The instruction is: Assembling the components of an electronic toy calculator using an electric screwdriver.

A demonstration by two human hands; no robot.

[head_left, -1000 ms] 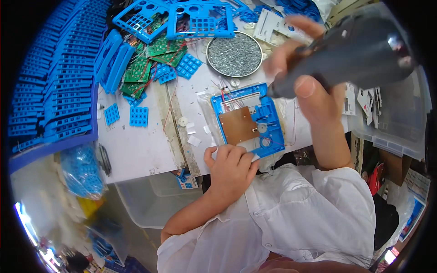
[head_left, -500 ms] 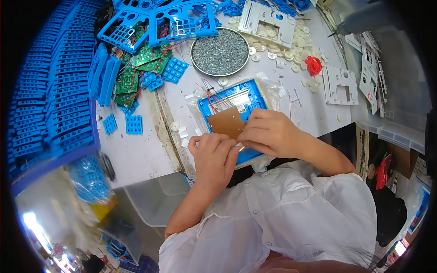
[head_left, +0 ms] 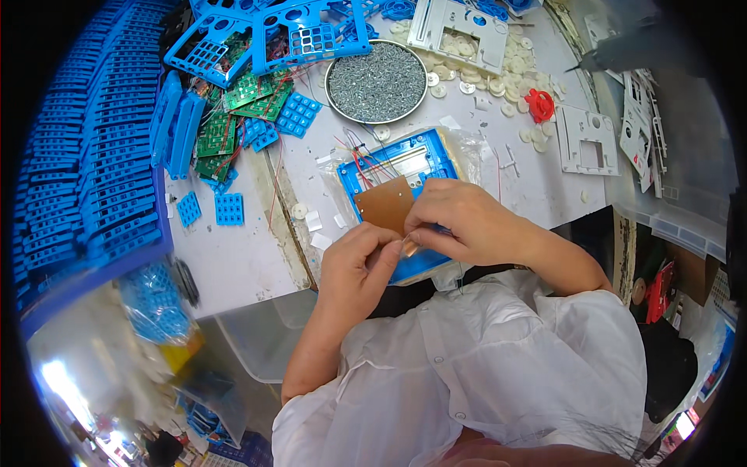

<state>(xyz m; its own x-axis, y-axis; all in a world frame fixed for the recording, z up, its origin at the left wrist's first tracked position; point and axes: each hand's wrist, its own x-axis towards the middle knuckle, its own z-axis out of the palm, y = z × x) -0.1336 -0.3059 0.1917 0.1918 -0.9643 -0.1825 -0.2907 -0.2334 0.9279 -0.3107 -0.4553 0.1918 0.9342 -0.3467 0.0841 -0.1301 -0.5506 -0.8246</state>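
The left hand [head_left: 352, 261] and right hand [head_left: 459, 219] meet near fingertip to fingertip, each grip pinched together on a small shiny piece [head_left: 409, 247], too small to identify. Just beyond the two grips, a brown circuit board [head_left: 384, 204] lies askew over the blue plastic casing [head_left: 442, 148], thin wires [head_left: 360, 165] past its far edge; farther out on the bench [head_left: 233, 268] sits a round dish [head_left: 376, 122] of small metal screws.

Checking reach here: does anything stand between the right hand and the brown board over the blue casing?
Nothing visible does. The right hand is at the right edge of the brown board; the loose wires lie beyond its far edge, out of the way. What the hand covers cannot be seen.
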